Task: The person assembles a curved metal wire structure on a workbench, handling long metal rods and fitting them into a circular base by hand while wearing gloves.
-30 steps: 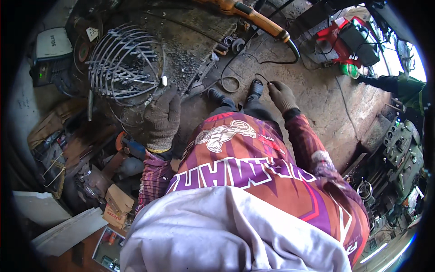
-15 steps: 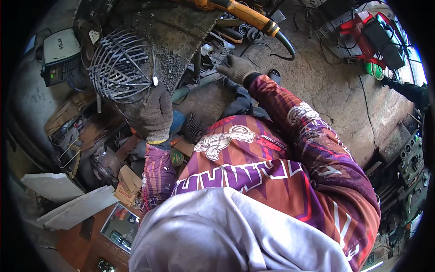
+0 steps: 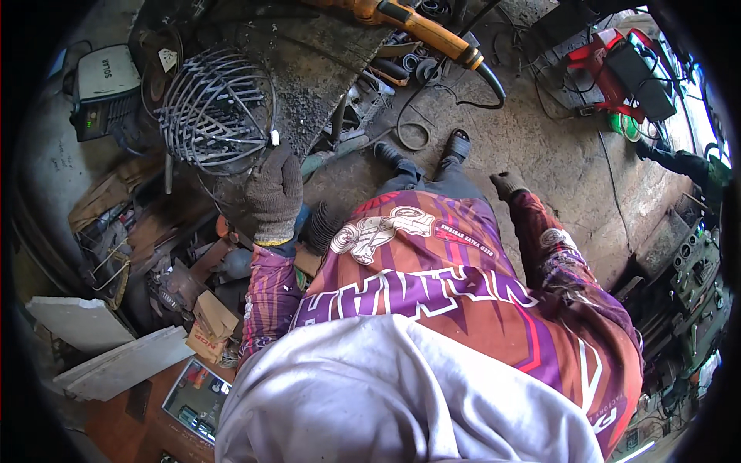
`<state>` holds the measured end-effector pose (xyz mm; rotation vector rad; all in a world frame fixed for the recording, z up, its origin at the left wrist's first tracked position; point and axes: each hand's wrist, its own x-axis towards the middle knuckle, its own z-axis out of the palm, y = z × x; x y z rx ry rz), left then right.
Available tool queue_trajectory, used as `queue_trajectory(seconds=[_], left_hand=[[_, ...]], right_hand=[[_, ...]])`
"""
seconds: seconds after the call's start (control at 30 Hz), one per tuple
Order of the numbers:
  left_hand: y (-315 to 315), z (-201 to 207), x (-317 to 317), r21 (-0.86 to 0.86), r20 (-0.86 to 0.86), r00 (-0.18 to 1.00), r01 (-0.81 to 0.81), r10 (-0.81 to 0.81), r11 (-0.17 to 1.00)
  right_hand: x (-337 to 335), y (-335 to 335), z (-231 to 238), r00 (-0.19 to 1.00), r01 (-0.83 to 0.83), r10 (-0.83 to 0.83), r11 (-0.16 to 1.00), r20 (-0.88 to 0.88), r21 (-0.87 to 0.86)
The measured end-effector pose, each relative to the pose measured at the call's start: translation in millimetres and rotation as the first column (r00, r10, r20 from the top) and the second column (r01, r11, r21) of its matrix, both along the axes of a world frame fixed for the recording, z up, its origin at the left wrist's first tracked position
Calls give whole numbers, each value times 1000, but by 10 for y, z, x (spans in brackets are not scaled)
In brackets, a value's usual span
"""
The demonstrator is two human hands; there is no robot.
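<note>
A round basket of welded metal bars (image 3: 212, 112) lies tilted at the bench edge, at the upper left. My left hand (image 3: 274, 189), in a grey knit glove, is closed at the basket's lower right rim. A small white piece (image 3: 275, 138) shows at its fingertips; whether the fingers pinch it I cannot tell. My right hand (image 3: 508, 184), also gloved, hangs out to the right over the floor, away from the basket. Its fingers are foreshortened, and nothing shows in it.
An orange power tool (image 3: 421, 27) with a dark cord lies across the bench top (image 3: 297, 65). A welding machine (image 3: 108, 85) stands at far left. Scrap and boards fill the lower left. A red stand (image 3: 594, 58) with a dark box is at upper right, near another person's arm (image 3: 683, 158).
My right hand has swung right and back from beside the bench edge, uncovering the floor and my feet. My left hand stays at the basket's rim. The whole view has shifted slightly.
</note>
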<state>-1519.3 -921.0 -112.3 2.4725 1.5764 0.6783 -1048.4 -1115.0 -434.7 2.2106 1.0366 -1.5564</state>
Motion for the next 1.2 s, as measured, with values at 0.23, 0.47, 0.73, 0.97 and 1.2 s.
queue_trajectory(seconds=[0.23,0.47,0.73,0.97,1.2], left_hand=[[-16,65,17,-41,-7,1000,0,0,999],[-27,452,293,-77,-38,999,-33,30,996],[-14,139,66,-19,140,990,10,-7,1000],[-18,133,16,9,125,992,16,-17,1000],[-25,350,31,-107,151,988,49,-32,993]], right_hand=[[-293,93,27,961,254,-247,966,-125,41],[-792,590,79,969,198,-139,931,-205,305],[-621,957,1163,995,-66,88,943,-52,325],[-1008,1336,2105,940,-230,322,840,-112,491],[-1503,1835,3285,829,-219,491,725,-268,653]])
